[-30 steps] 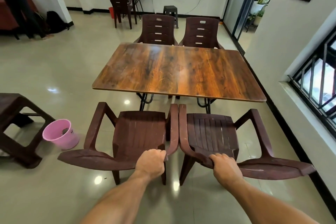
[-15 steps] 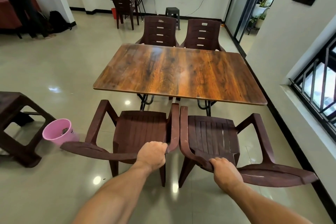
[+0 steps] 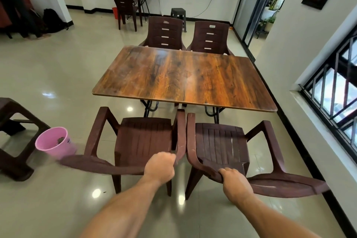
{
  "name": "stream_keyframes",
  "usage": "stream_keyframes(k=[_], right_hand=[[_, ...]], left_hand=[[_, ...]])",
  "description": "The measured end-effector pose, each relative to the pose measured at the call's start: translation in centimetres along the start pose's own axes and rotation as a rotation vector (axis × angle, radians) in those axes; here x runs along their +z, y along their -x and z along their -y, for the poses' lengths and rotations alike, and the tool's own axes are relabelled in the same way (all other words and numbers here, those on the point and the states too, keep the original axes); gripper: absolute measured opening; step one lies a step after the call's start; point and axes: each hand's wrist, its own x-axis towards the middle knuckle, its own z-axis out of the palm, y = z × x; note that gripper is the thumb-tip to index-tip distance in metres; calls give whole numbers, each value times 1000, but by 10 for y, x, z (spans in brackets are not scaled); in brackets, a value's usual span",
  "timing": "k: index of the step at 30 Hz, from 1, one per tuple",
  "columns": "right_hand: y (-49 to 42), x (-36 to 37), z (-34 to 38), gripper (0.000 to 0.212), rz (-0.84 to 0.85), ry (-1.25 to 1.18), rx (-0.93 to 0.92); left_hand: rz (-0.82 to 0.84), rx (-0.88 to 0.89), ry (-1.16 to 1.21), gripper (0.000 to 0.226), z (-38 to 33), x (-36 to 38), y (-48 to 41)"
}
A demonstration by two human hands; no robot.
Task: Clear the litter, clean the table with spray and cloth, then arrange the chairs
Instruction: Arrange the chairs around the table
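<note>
Brown plastic armchairs numbered four around the rectangular wood-grain table (image 3: 183,77): two far, two near. Left hand (image 3: 160,166) gripped the near left chair (image 3: 143,141); right hand (image 3: 236,183) gripped the near right chair (image 3: 222,145).

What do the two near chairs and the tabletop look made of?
Left chair and right chair: probably moulded plastic, matte brown, one-piece ribbed seats with scuffed armrests. Tabletop: looks like glossy wood-grain laminate, thin edged, reflecting light; solid wood can't be ruled out.

The room is brightly lit by daylight from the window (image 3: 332,91) — glare is thrown on the floor (image 3: 58,67), edges are bowed.
</note>
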Motion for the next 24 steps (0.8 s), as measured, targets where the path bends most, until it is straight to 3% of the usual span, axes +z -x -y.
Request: stream_keyframes(k=[10,24], right_hand=[[-7,-6,1,37,74,113,-128],[4,-13,5,34,121,136,-115]], left_hand=[[29,62,19,23,22,7,40],[106,-10,24,23,12,0,29]])
